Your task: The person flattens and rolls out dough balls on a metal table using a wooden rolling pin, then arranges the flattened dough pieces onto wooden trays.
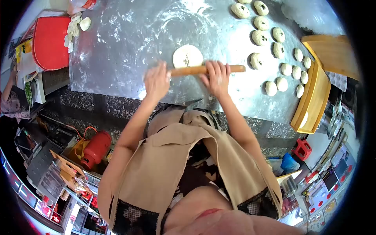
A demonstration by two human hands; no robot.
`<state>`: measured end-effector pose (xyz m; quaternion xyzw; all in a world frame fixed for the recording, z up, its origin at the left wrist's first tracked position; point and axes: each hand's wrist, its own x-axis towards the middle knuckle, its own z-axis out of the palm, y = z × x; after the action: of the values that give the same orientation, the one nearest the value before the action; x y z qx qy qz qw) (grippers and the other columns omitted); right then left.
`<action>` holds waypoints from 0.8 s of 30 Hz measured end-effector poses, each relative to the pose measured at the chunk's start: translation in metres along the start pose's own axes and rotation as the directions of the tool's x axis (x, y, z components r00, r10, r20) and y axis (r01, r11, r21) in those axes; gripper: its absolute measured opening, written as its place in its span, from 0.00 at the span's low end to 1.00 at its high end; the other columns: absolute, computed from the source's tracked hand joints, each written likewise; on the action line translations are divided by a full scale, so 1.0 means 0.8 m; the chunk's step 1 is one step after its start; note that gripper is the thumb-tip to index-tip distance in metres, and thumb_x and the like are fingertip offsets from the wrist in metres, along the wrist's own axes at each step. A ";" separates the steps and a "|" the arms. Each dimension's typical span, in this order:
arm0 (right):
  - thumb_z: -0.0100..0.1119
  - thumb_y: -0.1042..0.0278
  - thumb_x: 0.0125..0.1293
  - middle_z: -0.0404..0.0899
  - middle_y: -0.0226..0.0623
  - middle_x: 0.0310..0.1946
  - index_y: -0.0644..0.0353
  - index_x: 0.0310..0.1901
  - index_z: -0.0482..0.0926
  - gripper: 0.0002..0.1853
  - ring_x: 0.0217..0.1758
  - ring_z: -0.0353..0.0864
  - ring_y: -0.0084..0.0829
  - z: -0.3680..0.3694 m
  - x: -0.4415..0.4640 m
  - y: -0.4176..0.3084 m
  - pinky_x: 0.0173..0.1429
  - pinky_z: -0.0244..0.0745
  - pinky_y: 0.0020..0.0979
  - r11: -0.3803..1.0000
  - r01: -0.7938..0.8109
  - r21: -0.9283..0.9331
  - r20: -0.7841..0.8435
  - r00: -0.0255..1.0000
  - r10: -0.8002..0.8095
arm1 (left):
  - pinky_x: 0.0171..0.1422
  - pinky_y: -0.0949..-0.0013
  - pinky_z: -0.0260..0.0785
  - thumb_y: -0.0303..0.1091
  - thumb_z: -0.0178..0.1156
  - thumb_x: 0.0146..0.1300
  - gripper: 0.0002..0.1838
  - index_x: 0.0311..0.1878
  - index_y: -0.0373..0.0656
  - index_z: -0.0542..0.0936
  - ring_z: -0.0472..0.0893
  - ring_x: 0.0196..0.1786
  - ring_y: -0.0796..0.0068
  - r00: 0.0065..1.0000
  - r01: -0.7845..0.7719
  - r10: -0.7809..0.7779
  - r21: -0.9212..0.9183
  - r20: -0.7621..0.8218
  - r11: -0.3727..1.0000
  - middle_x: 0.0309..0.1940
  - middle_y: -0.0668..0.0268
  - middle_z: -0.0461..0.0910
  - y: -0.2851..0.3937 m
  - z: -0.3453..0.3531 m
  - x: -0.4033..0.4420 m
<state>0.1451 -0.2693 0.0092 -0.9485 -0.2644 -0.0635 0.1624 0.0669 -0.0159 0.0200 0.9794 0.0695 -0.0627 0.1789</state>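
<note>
A round of flattened dough [188,55] with dark specks at its middle lies on the metal worktop [129,51]. Along its near edge runs a wooden rolling pin [188,71], roughly level across my view. My right hand [217,78] is closed over the pin towards its right end, fingers over the top and thumb on the near side. At the left end, my left hand [157,80] grips the pin too, its fingers blurred by motion and covering that end. Flour is smeared over the metal around the dough.
Several dough balls [256,61], some with dark filling showing, sit to the right. Wooden boxes [313,100] stand at the worktop's right edge, and a clear plastic bag [313,15] lies behind. A red chopping-board-like piece [51,43] is at left, a red gas cylinder [96,149] below.
</note>
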 end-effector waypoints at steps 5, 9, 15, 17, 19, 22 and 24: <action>0.72 0.63 0.51 0.76 0.30 0.49 0.47 0.55 0.76 0.27 0.57 0.74 0.37 0.005 -0.043 -0.018 0.68 0.59 0.48 0.995 0.082 0.065 0.033 0.996 -0.084 | 0.58 0.56 0.71 0.38 0.57 0.66 0.19 0.60 0.48 0.77 0.76 0.59 0.51 0.957 -0.263 0.214 -0.271 -0.198 0.926 0.55 0.57 0.78 0.049 0.019 0.105; 0.71 0.66 0.49 0.76 0.30 0.43 0.47 0.52 0.77 0.25 0.52 0.76 0.35 -0.026 -0.043 -0.057 0.63 0.62 0.46 0.992 0.028 0.122 0.012 0.999 -0.030 | 0.51 0.54 0.72 0.38 0.58 0.65 0.13 0.52 0.50 0.80 0.77 0.52 0.51 0.973 0.111 -0.072 -0.170 0.221 0.979 0.46 0.58 0.79 0.041 -0.018 0.091; 0.60 0.51 0.63 0.76 0.45 0.56 0.58 0.59 0.75 0.27 0.64 0.72 0.48 0.001 0.016 -0.080 0.71 0.56 0.50 0.997 -0.079 0.000 -0.045 0.996 0.079 | 0.73 0.48 0.56 0.46 0.54 0.68 0.23 0.62 0.46 0.75 0.70 0.68 0.57 0.962 -0.030 0.059 0.112 -0.265 0.993 0.63 0.60 0.74 -0.023 -0.007 -0.006; 0.51 0.45 0.68 0.72 0.52 0.63 0.62 0.63 0.72 0.31 0.69 0.67 0.54 0.037 0.080 -0.058 0.73 0.54 0.55 0.995 -0.060 -0.078 -0.120 0.991 0.051 | 0.76 0.47 0.51 0.50 0.50 0.70 0.28 0.67 0.45 0.71 0.64 0.73 0.58 0.962 0.009 0.042 0.186 -0.269 0.982 0.70 0.58 0.68 -0.043 0.005 0.050; 0.51 0.47 0.68 0.71 0.52 0.64 0.62 0.64 0.70 0.31 0.69 0.67 0.54 0.060 0.141 -0.042 0.71 0.57 0.57 0.994 -0.090 -0.067 -0.274 0.959 0.068 | 0.77 0.48 0.50 0.52 0.49 0.70 0.30 0.69 0.45 0.69 0.62 0.75 0.57 0.964 0.040 0.017 0.210 -0.265 0.977 0.72 0.57 0.65 -0.051 0.002 0.094; 0.50 0.47 0.69 0.71 0.52 0.64 0.62 0.64 0.71 0.30 0.69 0.67 0.54 0.052 0.123 -0.047 0.71 0.57 0.59 0.981 -0.184 -0.064 -0.156 0.973 0.172 | 0.78 0.47 0.48 0.52 0.48 0.71 0.31 0.72 0.46 0.65 0.61 0.75 0.56 0.960 0.021 0.026 0.167 -0.277 0.986 0.73 0.56 0.63 -0.046 -0.014 0.094; 0.51 0.46 0.68 0.71 0.51 0.63 0.62 0.59 0.75 0.29 0.68 0.67 0.53 0.026 0.033 -0.061 0.73 0.49 0.60 0.986 -0.152 -0.061 0.009 0.988 0.153 | 0.77 0.47 0.48 0.49 0.51 0.69 0.32 0.72 0.46 0.65 0.61 0.76 0.58 0.988 -0.043 0.061 0.126 -0.143 0.991 0.73 0.56 0.63 -0.031 -0.005 0.003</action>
<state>0.1426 -0.2099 0.0083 -0.9708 -0.1900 -0.0524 0.1364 0.0655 0.0086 0.0154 0.9920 0.0528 0.0099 0.1146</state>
